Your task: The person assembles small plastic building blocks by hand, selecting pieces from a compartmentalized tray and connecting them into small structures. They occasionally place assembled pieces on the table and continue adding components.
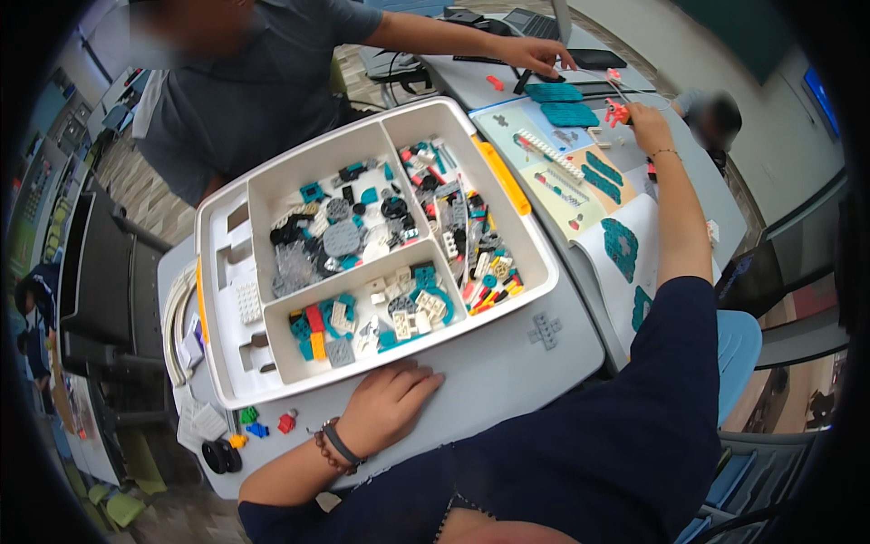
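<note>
My left hand (391, 410) rests on the grey table against the front wall of a white sorting tray (399, 358), its fingers loosely laid out and nothing in them. Stretched far to the right, my right hand (651, 130) pinches a coral-red building-brick piece (617, 112) above an open picture booklet (580, 204). Beneath it, close by, are two teal brick plates (568, 114) at the booklet's top edge. The tray's compartments hold loose bricks in teal, white, black, grey, red and yellow, some in clear bags.
A person in a grey shirt (258, 91) stands across the tray, one hand (536, 56) reaching over the far table. A grey cross-shaped brick piece (546, 331) lies right of the tray. Small coloured pieces (258, 429) and black wheels (221, 456) sit at the front left. A blue chair (739, 358) stands right.
</note>
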Demonstrator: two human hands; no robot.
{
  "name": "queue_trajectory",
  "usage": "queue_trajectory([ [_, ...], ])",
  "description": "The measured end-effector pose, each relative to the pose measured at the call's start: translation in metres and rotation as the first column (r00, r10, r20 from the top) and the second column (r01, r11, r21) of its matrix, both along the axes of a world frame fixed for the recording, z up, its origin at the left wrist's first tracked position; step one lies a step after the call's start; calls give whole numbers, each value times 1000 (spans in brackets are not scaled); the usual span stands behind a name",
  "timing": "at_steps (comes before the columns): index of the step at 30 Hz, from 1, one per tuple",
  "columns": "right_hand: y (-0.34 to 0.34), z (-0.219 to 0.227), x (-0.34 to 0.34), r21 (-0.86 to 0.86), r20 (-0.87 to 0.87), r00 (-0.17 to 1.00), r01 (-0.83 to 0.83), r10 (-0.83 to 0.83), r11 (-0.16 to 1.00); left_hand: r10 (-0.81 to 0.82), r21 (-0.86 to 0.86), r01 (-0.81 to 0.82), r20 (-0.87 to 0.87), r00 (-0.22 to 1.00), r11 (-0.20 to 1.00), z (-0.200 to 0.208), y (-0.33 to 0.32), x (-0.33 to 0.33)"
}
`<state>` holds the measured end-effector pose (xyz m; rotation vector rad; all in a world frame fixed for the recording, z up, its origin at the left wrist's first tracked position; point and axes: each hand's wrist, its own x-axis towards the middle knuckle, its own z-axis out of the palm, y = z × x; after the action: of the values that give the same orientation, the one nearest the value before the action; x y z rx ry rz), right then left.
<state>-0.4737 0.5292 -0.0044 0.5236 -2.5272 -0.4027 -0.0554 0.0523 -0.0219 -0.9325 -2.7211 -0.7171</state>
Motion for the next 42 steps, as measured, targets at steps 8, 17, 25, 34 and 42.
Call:
queue_trajectory([
  [8, 7, -20, -13, 117, 11, 997, 71, -72, 991, -6, 34, 5, 20, 1000, 999, -2, 2, -4],
  [17, 0, -19, -5, 46, 56, 991, 122, -125, 991, -2, 52, 1, 6, 1000, 999, -4, 3, -3],
  [25, 17, -11, 7, -117, -43, 981, 181, -187, 976, 7, 31, -6, -43, 999, 1000, -3, 6, -3],
  [34, 3, 37, 104, -660, -170, 984, -158, 59, 734, -9, 80, 11, -26, 1000, 997, -2, 8, 1],
  [42, -134, 72, 312, -693, 232, 791, -274, 566, 667, 8, 99, -1, -69, 998, 995, -2, 11, 6],
])
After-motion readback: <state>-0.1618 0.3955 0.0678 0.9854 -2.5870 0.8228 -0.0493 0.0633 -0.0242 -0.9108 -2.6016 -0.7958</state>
